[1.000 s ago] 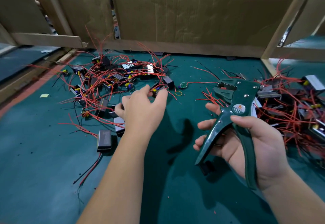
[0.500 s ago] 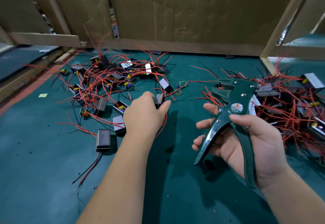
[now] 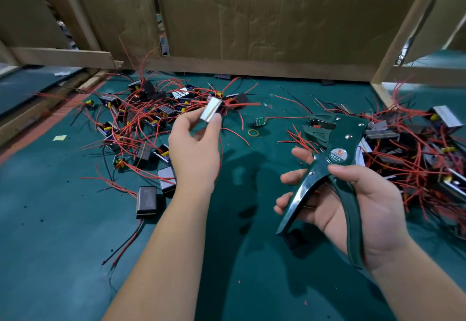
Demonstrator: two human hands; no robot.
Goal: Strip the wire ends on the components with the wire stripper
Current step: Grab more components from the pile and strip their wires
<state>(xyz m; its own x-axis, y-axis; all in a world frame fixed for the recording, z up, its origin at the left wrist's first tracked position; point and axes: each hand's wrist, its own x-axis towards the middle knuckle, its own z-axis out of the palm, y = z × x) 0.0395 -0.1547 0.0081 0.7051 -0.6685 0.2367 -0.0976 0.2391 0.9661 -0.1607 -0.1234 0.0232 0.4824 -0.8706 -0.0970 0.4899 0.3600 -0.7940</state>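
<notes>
Head view: green mat [image 3: 63,245] carries a left pile [image 3: 141,114] and right pile [image 3: 416,149] of red-wired components; right hand [image 3: 365,209] wraps the wire stripper [image 3: 335,159], handles spread, beside the right pile. Left hand [image 3: 194,151] pinches one silver component [image 3: 210,112] above the left pile, red wire [image 3: 221,149] dangling; pick-up looks done, next the wire end must go into the stripper's jaws

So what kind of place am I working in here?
Likely a makeshift electronics assembly bench: a green mat walled by cardboard panels, piles of red-wired components, one component pinched in the left hand, and a wire stripper held in the right hand.
</notes>
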